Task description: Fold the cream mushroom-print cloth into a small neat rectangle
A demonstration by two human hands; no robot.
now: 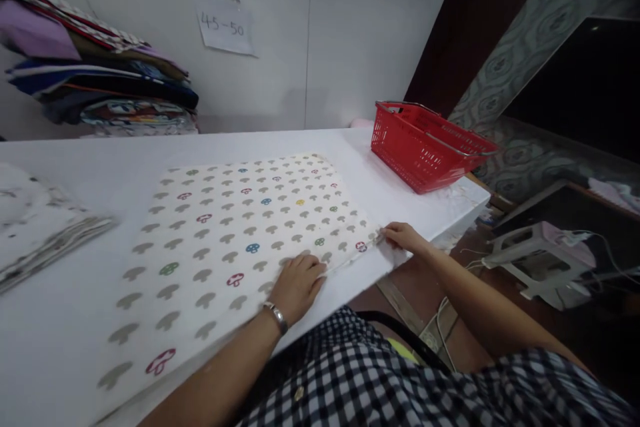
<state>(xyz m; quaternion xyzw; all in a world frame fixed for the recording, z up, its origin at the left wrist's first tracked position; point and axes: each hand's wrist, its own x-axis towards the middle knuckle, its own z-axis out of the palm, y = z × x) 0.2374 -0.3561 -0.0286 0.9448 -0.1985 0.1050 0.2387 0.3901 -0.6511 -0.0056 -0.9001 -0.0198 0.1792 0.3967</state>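
A cream cloth [280,213] printed with grey and coloured mushrooms lies spread flat on the white table [350,153]. My left hand [299,283], with a silver bracelet at the wrist, rests palm down on the cloth's near edge, fingers laid out flat. At the near right corner, my right hand [399,237] pinches the cloth's edge between thumb and fingers. Part of the near edge is hidden under my left forearm.
A red plastic basket [425,147] stands at the table's back right. Folded fabrics [110,73] are piled at the back left, and a folded pale cloth [40,227] lies at the left. A stool [550,257] and cables are on the floor to the right.
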